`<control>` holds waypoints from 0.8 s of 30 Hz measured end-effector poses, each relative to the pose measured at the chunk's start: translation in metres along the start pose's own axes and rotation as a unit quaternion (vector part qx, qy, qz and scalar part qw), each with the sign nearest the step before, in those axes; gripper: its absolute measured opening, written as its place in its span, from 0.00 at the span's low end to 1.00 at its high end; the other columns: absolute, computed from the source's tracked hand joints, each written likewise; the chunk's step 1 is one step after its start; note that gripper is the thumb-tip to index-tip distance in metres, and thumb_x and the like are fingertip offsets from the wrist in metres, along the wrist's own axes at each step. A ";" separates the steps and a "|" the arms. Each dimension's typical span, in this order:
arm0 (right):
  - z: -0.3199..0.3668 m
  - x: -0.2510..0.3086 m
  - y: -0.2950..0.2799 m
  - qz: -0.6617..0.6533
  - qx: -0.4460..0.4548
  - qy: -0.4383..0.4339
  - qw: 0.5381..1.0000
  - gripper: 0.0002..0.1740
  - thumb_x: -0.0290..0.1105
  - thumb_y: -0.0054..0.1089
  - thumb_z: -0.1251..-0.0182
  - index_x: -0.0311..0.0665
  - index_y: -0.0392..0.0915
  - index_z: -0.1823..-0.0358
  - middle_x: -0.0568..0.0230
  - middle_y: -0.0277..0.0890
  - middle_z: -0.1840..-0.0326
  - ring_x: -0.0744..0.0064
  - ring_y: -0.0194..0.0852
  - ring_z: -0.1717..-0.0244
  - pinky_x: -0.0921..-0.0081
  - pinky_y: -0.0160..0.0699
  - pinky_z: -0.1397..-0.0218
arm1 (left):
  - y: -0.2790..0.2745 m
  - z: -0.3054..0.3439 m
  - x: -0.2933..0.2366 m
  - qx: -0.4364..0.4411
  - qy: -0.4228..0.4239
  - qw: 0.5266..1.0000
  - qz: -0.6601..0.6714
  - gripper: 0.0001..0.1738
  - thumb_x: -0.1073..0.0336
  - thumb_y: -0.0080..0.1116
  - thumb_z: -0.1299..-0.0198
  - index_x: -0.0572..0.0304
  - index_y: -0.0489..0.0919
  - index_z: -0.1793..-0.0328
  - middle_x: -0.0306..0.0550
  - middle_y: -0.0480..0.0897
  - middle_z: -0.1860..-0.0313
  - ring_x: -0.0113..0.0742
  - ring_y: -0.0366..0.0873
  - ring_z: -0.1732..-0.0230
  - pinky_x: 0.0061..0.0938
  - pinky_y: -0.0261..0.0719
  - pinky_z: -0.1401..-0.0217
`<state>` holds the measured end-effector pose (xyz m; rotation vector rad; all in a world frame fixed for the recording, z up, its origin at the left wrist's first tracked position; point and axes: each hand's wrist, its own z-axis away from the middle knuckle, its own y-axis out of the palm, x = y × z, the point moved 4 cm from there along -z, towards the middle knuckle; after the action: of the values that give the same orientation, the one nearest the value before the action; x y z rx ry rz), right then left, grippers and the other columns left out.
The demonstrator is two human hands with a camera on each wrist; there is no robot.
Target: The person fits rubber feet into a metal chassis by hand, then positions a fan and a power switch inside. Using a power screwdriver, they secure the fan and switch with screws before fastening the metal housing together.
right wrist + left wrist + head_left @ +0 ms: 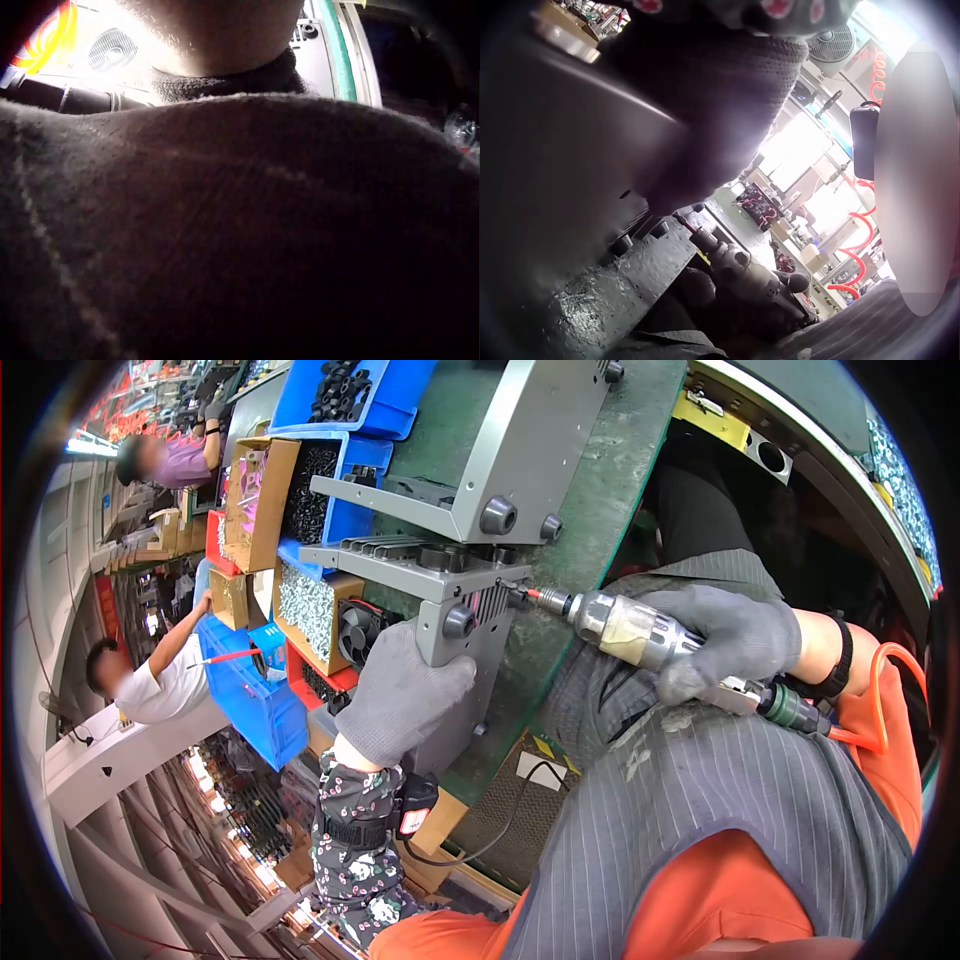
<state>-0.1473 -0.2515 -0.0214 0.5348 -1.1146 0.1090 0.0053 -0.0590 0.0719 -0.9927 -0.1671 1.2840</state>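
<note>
In the head view my gloved left hand (400, 695) holds a grey metal casing (425, 576) at its corner, thumb next to a round black foot (459, 622). My gloved right hand (745, 630) grips an air screwdriver (625, 630) with an orange hose (872, 685). Its bit is right at the casing's edge, beside the vent slots. The left wrist view has the screwdriver pointing at the casing from below, with the left glove (712, 112) dark in front. Dark cloth fills most of the right wrist view and hides the tool there.
A second grey casing (530, 450) stands on the green bench top (590, 510), beyond the first. Blue bins (400, 410) of black parts and a cardboard box (335, 645) of screws line the far side. A black fan (357, 630) sits close to my left hand. Two people are farther off.
</note>
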 end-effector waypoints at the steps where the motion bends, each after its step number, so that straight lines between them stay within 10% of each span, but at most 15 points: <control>1: -0.001 0.003 -0.003 0.128 -0.038 -0.075 0.988 0.25 0.34 0.69 0.49 0.28 0.71 0.54 0.62 0.75 0.70 0.71 0.75 0.67 0.74 0.75 0.63 | 0.000 0.000 0.000 0.006 -0.005 1.000 -0.007 0.17 0.65 0.54 0.52 0.71 0.78 0.59 0.62 0.80 0.72 0.56 0.80 0.68 0.37 0.77 0.62; 12: -0.006 0.004 -0.005 0.202 -0.062 -0.094 0.973 0.34 0.45 0.71 0.53 0.28 0.71 0.50 0.53 0.78 0.68 0.64 0.79 0.65 0.67 0.76 0.61 | -0.001 0.000 0.004 0.030 -0.016 0.999 0.028 0.18 0.64 0.56 0.52 0.68 0.78 0.56 0.60 0.81 0.66 0.56 0.79 0.63 0.39 0.76 0.58; 19: 0.012 0.008 -0.010 0.266 -0.075 -0.089 0.957 0.35 0.44 0.72 0.55 0.31 0.71 0.48 0.53 0.78 0.66 0.60 0.80 0.63 0.67 0.76 0.58 | -0.018 0.056 -0.043 -0.283 0.047 0.901 -0.326 0.13 0.59 0.63 0.49 0.61 0.77 0.68 0.51 0.76 0.74 0.47 0.74 0.72 0.34 0.72 0.67; 21: 0.016 -0.002 -0.015 0.236 -0.059 -0.134 0.961 0.34 0.42 0.72 0.55 0.31 0.71 0.48 0.56 0.78 0.65 0.61 0.78 0.63 0.68 0.76 0.57 | 0.003 0.079 -0.037 -0.121 0.094 0.988 -0.006 0.12 0.61 0.59 0.45 0.62 0.75 0.63 0.48 0.74 0.70 0.39 0.72 0.73 0.30 0.70 0.68; 24: 0.022 0.002 -0.015 0.233 -0.065 -0.191 0.951 0.32 0.39 0.72 0.54 0.31 0.71 0.48 0.59 0.77 0.64 0.65 0.77 0.63 0.70 0.76 0.56 | 0.056 0.061 -0.022 0.067 -0.033 0.919 0.387 0.16 0.64 0.46 0.40 0.66 0.68 0.48 0.40 0.69 0.68 0.26 0.67 0.70 0.24 0.69 0.68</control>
<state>-0.1592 -0.2750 -0.0183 0.1663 -1.6039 0.3510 -0.0798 -0.0489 0.0787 -0.9242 0.2955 2.0192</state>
